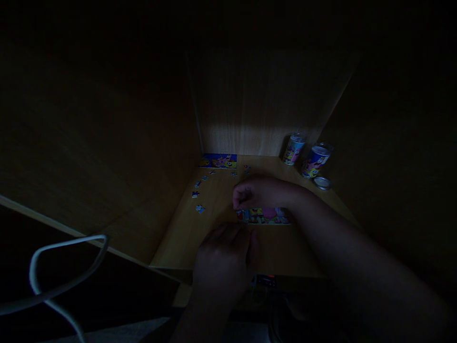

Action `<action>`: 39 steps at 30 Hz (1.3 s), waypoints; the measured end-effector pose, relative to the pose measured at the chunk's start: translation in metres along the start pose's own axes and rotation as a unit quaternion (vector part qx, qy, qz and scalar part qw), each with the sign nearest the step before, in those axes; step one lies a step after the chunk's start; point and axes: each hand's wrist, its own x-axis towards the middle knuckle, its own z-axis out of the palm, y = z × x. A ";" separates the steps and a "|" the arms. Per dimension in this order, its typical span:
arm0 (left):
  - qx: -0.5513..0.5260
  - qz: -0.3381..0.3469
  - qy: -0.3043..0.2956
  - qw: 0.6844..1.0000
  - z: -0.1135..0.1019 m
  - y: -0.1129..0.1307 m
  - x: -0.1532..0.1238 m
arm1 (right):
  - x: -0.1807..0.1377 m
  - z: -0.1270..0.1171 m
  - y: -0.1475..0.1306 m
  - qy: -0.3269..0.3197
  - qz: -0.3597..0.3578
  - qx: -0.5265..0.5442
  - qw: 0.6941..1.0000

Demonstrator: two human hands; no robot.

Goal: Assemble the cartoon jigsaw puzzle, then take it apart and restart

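Observation:
The scene is very dark. A joined strip of colourful puzzle pieces (pixel 267 216) lies on the wooden desk (pixel 178 247). My right hand (pixel 259 193) rests just above the strip's left end with its fingers curled, seemingly pinching a small piece I cannot make out. My left hand (pixel 223 259) lies below the strip near the desk's front edge, fingers close together and bent onto the wood. A second joined section (pixel 219 161) lies against the back wall. Several loose pieces (pixel 200 208) are scattered at the left.
Two printed cans (pixel 294 148) (pixel 316 160) stand at the back right, with a round lid (pixel 323 183) lying beside them. Wooden walls enclose the desk on the left, back and right. A white cable (pixel 67 267) loops at the lower left.

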 end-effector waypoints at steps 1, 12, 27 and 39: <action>-0.002 0.000 0.000 1.000 0.000 0.000 0.000 | 0.000 0.000 -0.001 0.002 0.000 -0.002 1.000; -0.002 0.001 0.000 1.000 0.001 -0.001 -0.001 | 0.002 0.001 -0.001 0.003 -0.021 -0.026 0.999; -0.004 -0.006 -0.001 1.000 0.002 -0.002 -0.002 | -0.004 -0.018 0.010 0.236 -0.019 -0.178 0.955; 0.009 -0.022 -0.046 0.999 0.001 -0.004 0.005 | -0.016 -0.043 0.044 0.376 0.069 -0.293 0.876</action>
